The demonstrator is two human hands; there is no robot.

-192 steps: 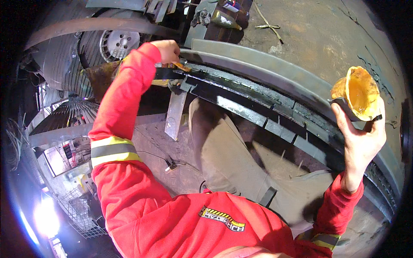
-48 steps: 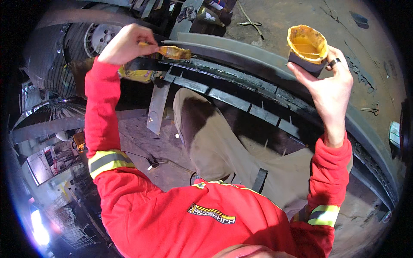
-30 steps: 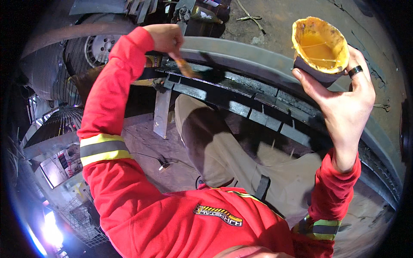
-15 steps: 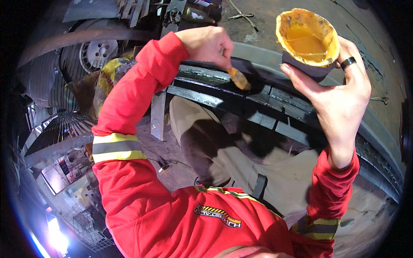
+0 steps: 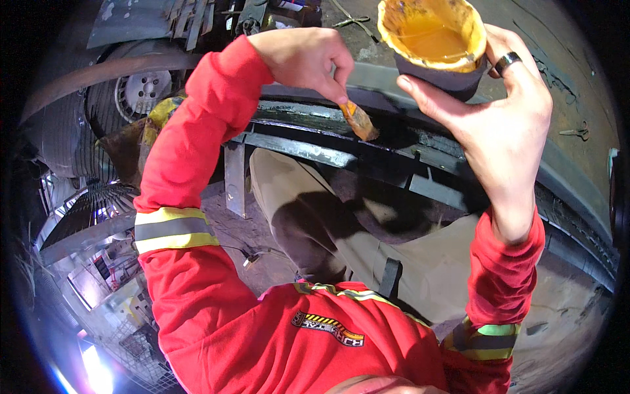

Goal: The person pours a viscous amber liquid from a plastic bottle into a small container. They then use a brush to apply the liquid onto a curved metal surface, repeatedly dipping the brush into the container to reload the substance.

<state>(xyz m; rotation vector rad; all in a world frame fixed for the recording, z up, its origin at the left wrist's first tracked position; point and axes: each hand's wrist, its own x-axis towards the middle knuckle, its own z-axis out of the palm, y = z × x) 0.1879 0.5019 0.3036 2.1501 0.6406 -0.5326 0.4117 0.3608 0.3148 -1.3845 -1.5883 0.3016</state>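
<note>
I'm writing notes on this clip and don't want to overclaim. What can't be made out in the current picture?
Head view: most of the handle of the brush, hidden in the grip of the left hand.
Head view: the far rim of the cup, cut off by the upper edge.
Head view: some fingers of the right hand, hidden behind the cup.
Head view: whether the bristles touch the dark metal strip; too shadowed.
</note>
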